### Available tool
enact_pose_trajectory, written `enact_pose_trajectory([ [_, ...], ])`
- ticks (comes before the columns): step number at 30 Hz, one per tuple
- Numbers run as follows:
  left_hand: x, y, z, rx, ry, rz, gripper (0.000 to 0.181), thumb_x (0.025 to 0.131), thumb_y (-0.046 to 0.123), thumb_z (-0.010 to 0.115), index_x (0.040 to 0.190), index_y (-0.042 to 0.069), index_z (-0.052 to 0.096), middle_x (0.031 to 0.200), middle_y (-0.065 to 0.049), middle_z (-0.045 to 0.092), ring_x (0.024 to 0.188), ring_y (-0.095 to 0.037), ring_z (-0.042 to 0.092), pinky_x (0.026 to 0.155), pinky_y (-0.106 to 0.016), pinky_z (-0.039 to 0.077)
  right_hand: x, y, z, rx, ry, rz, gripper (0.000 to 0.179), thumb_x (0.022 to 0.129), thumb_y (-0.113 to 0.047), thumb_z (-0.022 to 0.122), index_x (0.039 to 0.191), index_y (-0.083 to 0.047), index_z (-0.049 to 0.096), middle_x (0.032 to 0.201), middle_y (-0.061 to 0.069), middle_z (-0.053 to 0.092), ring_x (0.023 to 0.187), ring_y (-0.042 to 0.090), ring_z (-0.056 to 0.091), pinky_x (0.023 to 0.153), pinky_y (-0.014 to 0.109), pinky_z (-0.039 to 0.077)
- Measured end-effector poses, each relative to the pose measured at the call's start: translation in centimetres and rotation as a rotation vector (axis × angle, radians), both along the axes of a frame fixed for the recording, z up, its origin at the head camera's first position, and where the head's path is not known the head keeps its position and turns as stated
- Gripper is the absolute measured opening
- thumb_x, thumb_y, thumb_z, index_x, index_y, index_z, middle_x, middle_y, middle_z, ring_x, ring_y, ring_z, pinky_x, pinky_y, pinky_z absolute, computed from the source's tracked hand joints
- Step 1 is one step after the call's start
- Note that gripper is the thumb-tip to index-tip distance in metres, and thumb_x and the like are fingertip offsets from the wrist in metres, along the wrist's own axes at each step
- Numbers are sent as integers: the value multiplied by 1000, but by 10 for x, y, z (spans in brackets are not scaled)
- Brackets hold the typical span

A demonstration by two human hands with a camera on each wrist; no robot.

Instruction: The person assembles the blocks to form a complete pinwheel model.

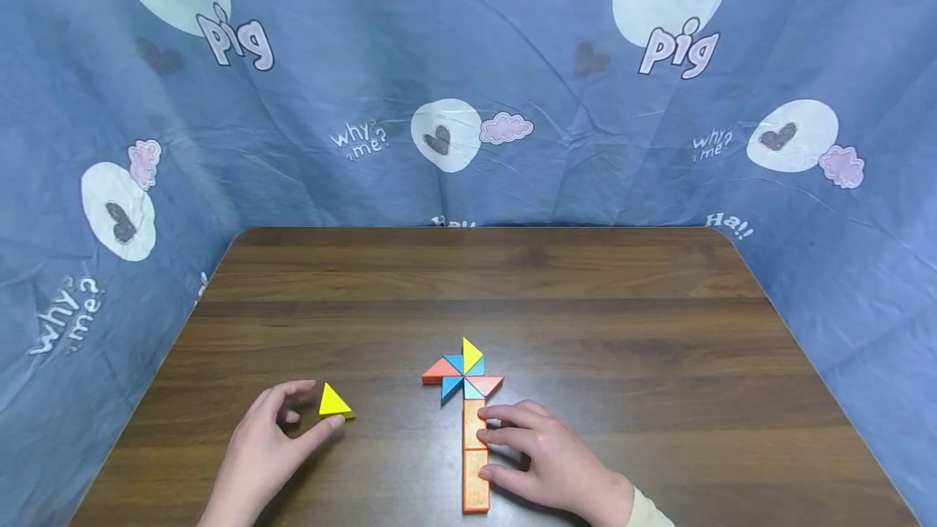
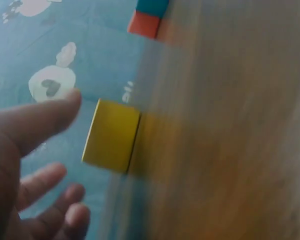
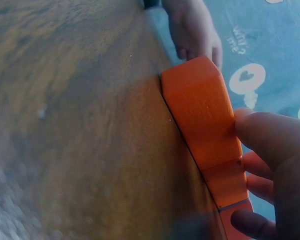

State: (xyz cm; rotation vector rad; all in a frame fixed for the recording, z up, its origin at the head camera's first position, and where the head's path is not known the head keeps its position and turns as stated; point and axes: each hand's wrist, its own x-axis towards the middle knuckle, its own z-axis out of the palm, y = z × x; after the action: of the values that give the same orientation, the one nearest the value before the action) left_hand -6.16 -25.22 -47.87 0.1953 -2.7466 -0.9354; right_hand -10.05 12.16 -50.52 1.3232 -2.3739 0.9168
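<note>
A yellow triangular block point(image 1: 333, 402) stands on the table at left, beside my left hand point(image 1: 267, 446). The thumb and fingers of that hand are spread apart at the block; the left wrist view shows a gap between thumb point(image 2: 65, 112) and block point(image 2: 112, 135). Two orange rectangular blocks point(image 1: 475, 478) lie end to end in a line. Fingertips of my right hand point(image 1: 552, 450) rest against their right side without wrapping round them. Above that line, blue, red and yellow triangular blocks form a pinwheel shape point(image 1: 472, 354). Whether the left thumb touches the yellow block is unclear in the head view.
The brown wooden table point(image 1: 622, 324) carries all the blocks. A blue printed cloth point(image 1: 468, 47) hangs behind it and along both sides. Table surface lies between the left hand and the orange blocks.
</note>
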Motion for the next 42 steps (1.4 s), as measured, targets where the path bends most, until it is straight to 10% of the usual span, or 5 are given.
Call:
enact_pose_trajectory([
  [10,4,17,-12,31,-156,114,81,76,65,74,129,7,54,116,-7,61,89,-20,56,75,-38,45,-1,-3,-1,-1,14,8,30,87,-39,75,111,-20,74,128,-8,61,111,9,57,94,21,42],
  [30,3,29,-17,-51,-18,111,64,84,55,73,128,11,61,107,-3,60,80,-15,53,68,-36,42,-1,-1,1,-3,11,2,31,88,-39,74,111,-20,75,128,-7,61,112,9,57,94,23,43],
  [42,3,22,-11,-3,-54,124,63,81,47,79,130,10,61,108,-4,66,83,-16,56,68,-34,43,0,0,0,2,-6,-4,31,88,-40,74,112,-20,75,128,-7,61,112,8,56,94,23,44],
])
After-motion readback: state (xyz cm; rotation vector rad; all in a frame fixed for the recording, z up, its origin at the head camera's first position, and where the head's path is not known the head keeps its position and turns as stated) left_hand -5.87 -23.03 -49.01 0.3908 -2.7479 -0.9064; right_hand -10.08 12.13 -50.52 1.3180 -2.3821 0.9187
